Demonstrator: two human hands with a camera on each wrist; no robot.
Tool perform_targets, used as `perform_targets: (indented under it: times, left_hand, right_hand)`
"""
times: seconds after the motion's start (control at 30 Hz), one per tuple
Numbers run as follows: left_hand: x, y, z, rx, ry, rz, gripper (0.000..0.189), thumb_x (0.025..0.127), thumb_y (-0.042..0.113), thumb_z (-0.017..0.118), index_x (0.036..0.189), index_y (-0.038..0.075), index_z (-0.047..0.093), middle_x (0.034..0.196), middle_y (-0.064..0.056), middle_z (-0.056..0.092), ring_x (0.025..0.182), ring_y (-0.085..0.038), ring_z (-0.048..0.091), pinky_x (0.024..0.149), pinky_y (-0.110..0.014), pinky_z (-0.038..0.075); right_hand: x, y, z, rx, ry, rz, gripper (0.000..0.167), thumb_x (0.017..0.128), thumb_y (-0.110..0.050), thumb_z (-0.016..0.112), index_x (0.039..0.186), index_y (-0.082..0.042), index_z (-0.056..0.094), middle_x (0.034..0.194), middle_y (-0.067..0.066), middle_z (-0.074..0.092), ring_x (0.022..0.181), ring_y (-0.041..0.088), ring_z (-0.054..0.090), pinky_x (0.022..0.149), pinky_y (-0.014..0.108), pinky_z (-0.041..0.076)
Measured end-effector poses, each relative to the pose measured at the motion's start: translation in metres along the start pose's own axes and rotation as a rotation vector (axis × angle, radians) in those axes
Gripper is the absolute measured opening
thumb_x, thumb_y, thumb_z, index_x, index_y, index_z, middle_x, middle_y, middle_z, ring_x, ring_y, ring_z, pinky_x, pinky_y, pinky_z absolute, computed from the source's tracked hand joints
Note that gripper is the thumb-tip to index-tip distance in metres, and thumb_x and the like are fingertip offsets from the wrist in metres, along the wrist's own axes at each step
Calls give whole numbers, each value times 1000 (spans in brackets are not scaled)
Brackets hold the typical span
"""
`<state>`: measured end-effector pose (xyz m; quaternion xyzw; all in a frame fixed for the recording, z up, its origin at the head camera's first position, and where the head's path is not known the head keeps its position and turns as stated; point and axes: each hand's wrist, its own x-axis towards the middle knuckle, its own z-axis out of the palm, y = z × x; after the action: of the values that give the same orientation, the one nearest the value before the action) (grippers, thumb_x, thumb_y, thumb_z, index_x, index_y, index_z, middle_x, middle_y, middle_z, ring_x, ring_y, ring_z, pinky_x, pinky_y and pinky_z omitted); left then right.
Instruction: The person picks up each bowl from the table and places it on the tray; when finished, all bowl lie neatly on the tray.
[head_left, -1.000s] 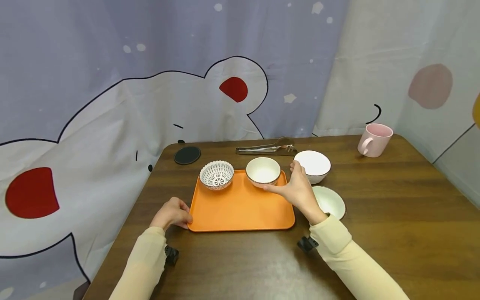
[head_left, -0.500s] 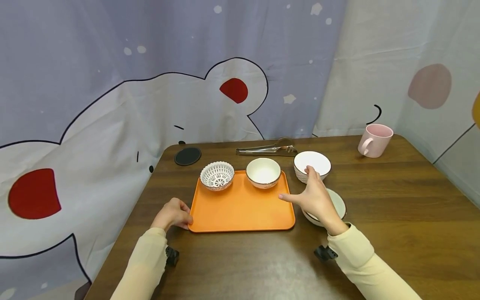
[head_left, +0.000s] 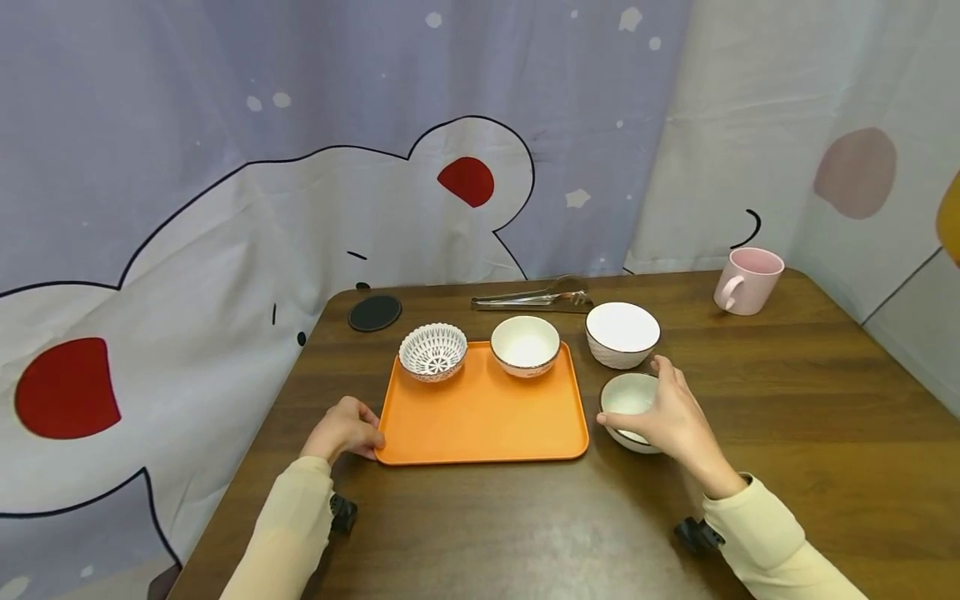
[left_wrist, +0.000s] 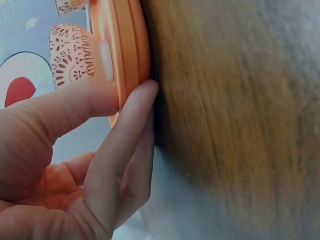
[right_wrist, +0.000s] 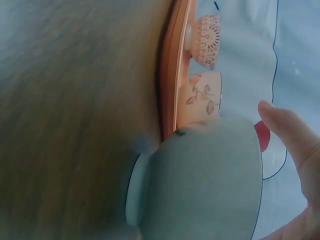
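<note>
My left hand [head_left: 346, 428] pinches the near left corner of an orange tray [head_left: 480, 425]. The left wrist view has its thumb [left_wrist: 75, 105] over the tray's rim and a finger against the underside. Over a pale bowl [head_left: 627, 392] right of the tray, my right hand [head_left: 681, 421] spreads thumb and fingers across the rim. In the right wrist view the thumb [right_wrist: 287, 127] stands apart from this bowl's side [right_wrist: 205, 175]. At the tray's back sit a patterned bowl [head_left: 433, 352] on the left and a cream bowl [head_left: 525, 343] on the right.
Behind the pale bowl stands a white textured bowl [head_left: 622, 333]. Metal tongs [head_left: 525, 300] and other utensils lie along the table's back edge. A black round coaster [head_left: 375, 313] lies back left, a pink mug [head_left: 750, 281] stands back right, and a printed curtain hangs behind.
My right hand has left the cream bowl on the tray and moved right and toward me, over the pale bowl. My left hand and the tray have stayed put.
</note>
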<state>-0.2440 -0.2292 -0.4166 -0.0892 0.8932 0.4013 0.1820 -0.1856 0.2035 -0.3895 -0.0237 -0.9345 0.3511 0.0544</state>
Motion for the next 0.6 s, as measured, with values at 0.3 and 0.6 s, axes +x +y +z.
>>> perform_targets:
  times: [0.3,0.6]
  left_hand:
    - [-4,-5,1,-1,12,-18,31,72,-6,75,97,-9,58,88,-19,59,59,-17,66,60,-30,61]
    - [-3,-2,1,-13,9,8,28,72,-6,73,96,-10,60,87,-19,61,59,-16,66,61,-31,62]
  right_hand:
    - [-8,18,-1,-54,-63,-1,130,62,-51,87,147,15,13,143,40,29,118,53,46,94,63,45]
    - [-14,28,1,-43,-82,7,126,62,-44,88,144,18,15,134,42,33,113,54,47,90,62,47]
